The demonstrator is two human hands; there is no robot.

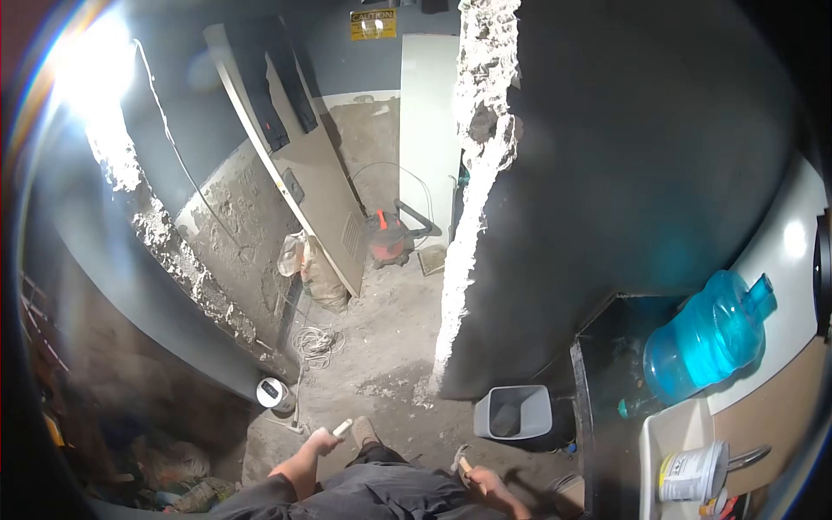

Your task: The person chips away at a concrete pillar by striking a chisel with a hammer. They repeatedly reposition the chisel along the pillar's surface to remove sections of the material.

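Observation:
Low in the head view, my left hand (323, 441) is closed round a small pale handle-like object (343, 427), whose end sticks out past my fingers. My right hand (490, 482) grips the wooden handle of a hammer (461, 458), its head pointing up and away from me. Both hands are held apart in front of my body, above the dusty floor (390, 347). A white bucket (274, 394) with a dark item on its lid stands beyond my left hand.
A grey bin (513, 412) stands right of centre. Coiled cable (319, 347), a sack (321, 276) and a red-black vacuum (387, 238) lie ahead. Broken wall edges (468, 260) rise on both sides. A blue water bottle (706, 336) and sink (650, 459) are right.

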